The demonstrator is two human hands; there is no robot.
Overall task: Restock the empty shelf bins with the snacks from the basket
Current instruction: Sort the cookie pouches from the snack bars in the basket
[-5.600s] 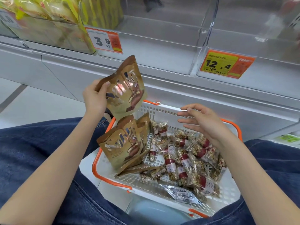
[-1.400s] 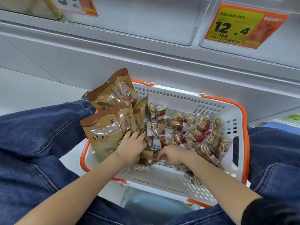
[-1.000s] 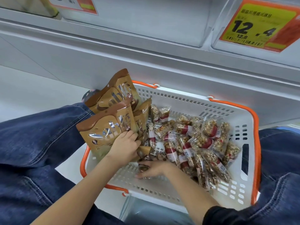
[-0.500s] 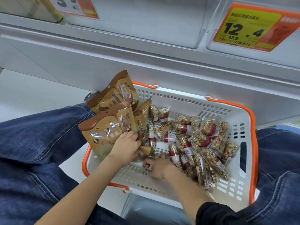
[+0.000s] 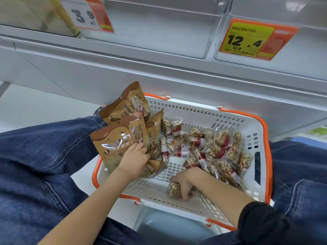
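Observation:
A white basket (image 5: pixel 203 114) with orange rim sits between my knees. Several gold-brown pouches (image 5: pixel 122 135) stand against its left wall, and my left hand (image 5: pixel 135 159) grips their lower edges. A pile of clear-wrapped nut bars with red bands (image 5: pixel 215 149) fills the right side. Near the front of the basket floor my right hand (image 5: pixel 184 181) closes on a nut bar (image 5: pixel 172 189). Above, the clear shelf bin (image 5: pixel 159 27) behind the 3.9 tag and the bin (image 5: pixel 300 55) with the 12.4 tag hold nothing.
My jeans-clad legs (image 5: pixel 44 156) flank the basket on both sides. A grey metal shelf base (image 5: pixel 123 75) runs across behind it. At the top left, a bin (image 5: pixel 31 13) holds yellow-green packs. Pale floor (image 5: pixel 35 106) shows to the left.
My right hand has slid toward the basket's front and closed on a single nut bar there. My left hand stays on the pouches.

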